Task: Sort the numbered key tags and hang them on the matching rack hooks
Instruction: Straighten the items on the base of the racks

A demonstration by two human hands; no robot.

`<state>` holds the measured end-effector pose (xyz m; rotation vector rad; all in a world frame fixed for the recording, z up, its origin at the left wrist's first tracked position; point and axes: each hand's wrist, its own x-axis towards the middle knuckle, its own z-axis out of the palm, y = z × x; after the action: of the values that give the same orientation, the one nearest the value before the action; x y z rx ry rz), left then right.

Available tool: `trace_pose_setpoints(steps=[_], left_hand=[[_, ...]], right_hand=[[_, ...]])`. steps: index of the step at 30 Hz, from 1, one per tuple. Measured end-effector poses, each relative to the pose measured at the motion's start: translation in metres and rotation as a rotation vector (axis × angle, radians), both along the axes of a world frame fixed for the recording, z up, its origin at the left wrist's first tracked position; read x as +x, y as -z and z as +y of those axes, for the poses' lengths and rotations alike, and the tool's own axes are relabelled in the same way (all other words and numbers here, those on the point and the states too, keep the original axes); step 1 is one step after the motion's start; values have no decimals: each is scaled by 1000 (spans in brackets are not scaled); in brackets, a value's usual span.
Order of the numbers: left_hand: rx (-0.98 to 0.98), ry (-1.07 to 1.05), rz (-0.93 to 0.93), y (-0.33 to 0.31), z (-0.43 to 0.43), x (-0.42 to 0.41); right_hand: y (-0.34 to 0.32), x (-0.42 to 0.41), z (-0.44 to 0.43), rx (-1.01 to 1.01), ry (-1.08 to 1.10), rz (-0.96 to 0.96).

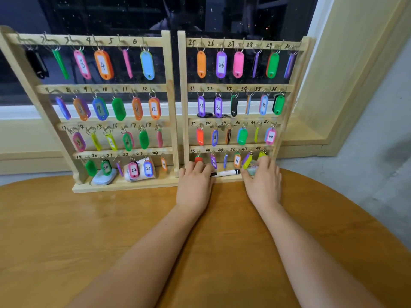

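The key tags are flat plastic ovals in orange, green, pink, purple, blue, yellow and black. Each hangs by a metal ring, and many show a white label with a handwritten number, such as the orange tag marked 4 (102,65). They hang in rows from the hooks of the wooden rack (181,96), under numbers inked on its bars.

In the rack's bottom row, my left hand (194,185) reaches the red tag (198,158) under 43. Its fingers bend over the tag, but I cannot tell whether they pinch it. My right hand (263,183) lies under 47 and 48, fingers loosely spread, tips at the yellow tag (262,154) and over something pale, perhaps more tags.

A marker pen (225,173) lies on the rack's base between my hands. The rack stands on a wooden table (89,230), in front of a dark window (111,16).
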<state>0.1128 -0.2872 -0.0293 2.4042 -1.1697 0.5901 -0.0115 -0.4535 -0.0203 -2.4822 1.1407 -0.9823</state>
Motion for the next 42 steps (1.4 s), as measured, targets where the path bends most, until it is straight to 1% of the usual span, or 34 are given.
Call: trace_pose_setpoints(steps=[5,10,14,17,19,23,27,32,37,42], left_hand=[[-44,27,21,1,5,-2],[-140,101,76,-2,38,-5],[-170,108,105,-4,82,-6],[-173,81,106,-6,120,-3],[-178,51,109,-8,147,0],[-185,-47,137,-11,198,11],[-206,-153,166,-16,246,23],[-233,-264,214,-18,302,41],[-254,-417,220,-17,356,64],[-315,-568,291,-15,386,90]], right_hand=[[-3,-7,4,123,-19,-124],[-1,-20,24,171,-93,-237],[-3,-25,54,192,-160,-250],[-5,-22,88,203,-261,-234],[-6,-14,115,205,-338,-205],[-5,8,166,149,-511,-175],[-6,35,211,176,-637,-176],[-3,75,263,177,-723,-158],[2,115,308,182,-781,-120],[3,153,346,107,-821,-105]])
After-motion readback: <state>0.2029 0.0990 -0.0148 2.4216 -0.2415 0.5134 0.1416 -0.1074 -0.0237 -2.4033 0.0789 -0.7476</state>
